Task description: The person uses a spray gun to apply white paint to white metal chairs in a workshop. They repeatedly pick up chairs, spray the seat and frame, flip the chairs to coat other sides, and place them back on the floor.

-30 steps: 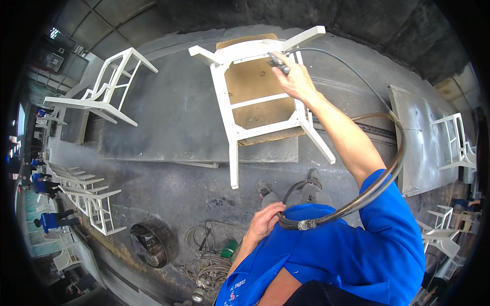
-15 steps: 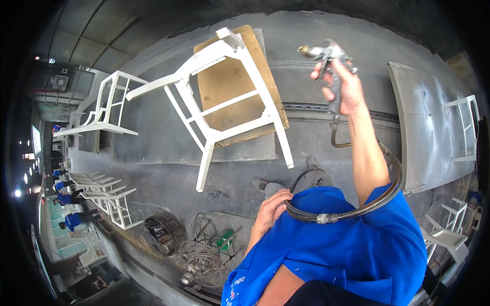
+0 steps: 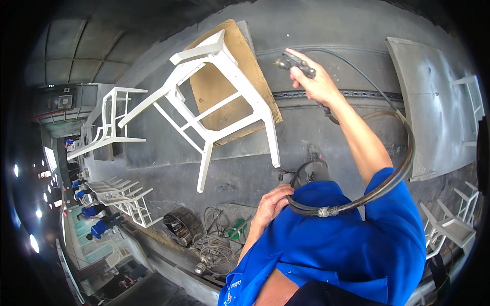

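Note:
A spray gun [image 3: 295,62] is gripped in my right hand [image 3: 322,87], held out ahead with its nozzle facing left, toward a white chair frame [image 3: 237,126]. The chair frame has an open seat, and its legs stick out toward me and to the left. Behind it is a sheet of brown cardboard [image 3: 206,97]. From the gun a dark hose [image 3: 408,145] loops around by my right arm and back across my front. My left hand [image 3: 274,203] is closed on the hose near my waist.
Another white chair [image 3: 112,117] is at the left, with a row of white chairs [image 3: 127,199] nearer. A wire-sided drum [image 3: 181,224] and coiled hoses [image 3: 217,250] lie on the floor. At right stand a grey panel [image 3: 423,112] and more white chairs [image 3: 454,229]. Several people [image 3: 104,224] are far left.
My right hand with the spray gun has moved left and a little lower, its wrist turned over. The chair frame appears slightly turned. My left hand keeps its hold on the hose.

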Demonstrator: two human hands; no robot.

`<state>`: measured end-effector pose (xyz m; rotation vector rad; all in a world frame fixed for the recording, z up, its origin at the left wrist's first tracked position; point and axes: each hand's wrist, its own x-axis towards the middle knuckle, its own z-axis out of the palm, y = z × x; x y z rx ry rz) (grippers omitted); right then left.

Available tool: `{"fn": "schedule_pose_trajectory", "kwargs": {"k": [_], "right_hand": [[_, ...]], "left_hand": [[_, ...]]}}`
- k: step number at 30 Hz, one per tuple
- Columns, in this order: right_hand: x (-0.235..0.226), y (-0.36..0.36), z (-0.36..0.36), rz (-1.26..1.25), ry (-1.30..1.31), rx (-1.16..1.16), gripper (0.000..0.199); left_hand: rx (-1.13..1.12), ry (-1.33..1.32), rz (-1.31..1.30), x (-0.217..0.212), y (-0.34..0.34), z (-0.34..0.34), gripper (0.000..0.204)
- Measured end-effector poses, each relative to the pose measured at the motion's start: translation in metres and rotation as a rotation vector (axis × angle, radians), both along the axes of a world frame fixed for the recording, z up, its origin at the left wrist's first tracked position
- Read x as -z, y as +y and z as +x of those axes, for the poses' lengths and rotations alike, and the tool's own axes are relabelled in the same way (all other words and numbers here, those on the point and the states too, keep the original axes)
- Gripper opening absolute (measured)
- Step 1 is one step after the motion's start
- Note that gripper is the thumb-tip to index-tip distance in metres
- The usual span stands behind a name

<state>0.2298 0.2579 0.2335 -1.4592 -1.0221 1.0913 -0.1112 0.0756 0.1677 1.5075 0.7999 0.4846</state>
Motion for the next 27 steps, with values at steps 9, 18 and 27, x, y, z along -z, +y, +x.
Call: {"fn": "schedule_pose_trajectory", "kwargs": {"k": [9, 18, 27], "right_hand": [[0.051, 0.055, -0.021, 0.131, -0.195, -0.100, 0.049], [0.111, 0.003, -0.023, -0.095, -0.245, -0.264, 0.049], [0.102, 0.004, -0.022, -0.122, -0.251, -0.259, 0.050]], "left_hand": [[0.048, 0.133, 0.093, -0.009, 0.006, 0.015, 0.029], [0.010, 0.135, 0.024, -0.012, 0.011, 0.014, 0.039], [-0.023, 0.076, -0.064, -0.017, 0.019, 0.015, 0.035]]}}
